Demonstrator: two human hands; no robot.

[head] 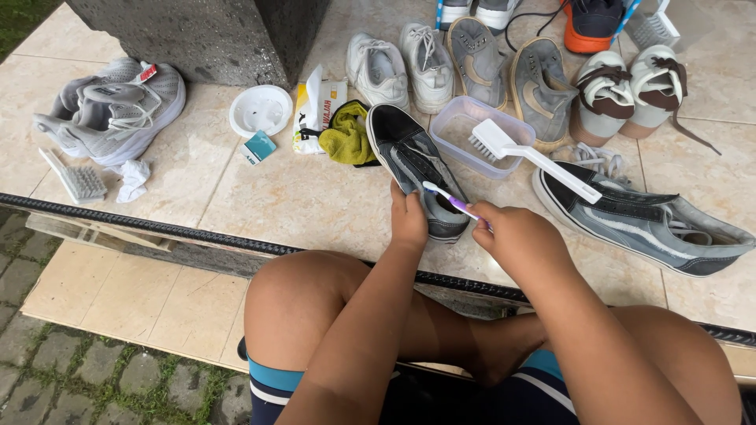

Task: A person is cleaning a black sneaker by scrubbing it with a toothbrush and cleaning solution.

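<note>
A black and grey sneaker lies on the tiled floor in front of me, toe toward me. My left hand grips its toe end. My right hand holds a small toothbrush with a purple and white handle, its head resting on the sneaker's upper. The matching sneaker lies to the right, on its own. A white scrub brush rests with its head in a clear plastic tub just behind the sneaker.
Several more pairs of shoes line the back. A yellow-green cloth, a white pouch, a white lid, grey trainers and another brush lie to the left. A stone block stands behind.
</note>
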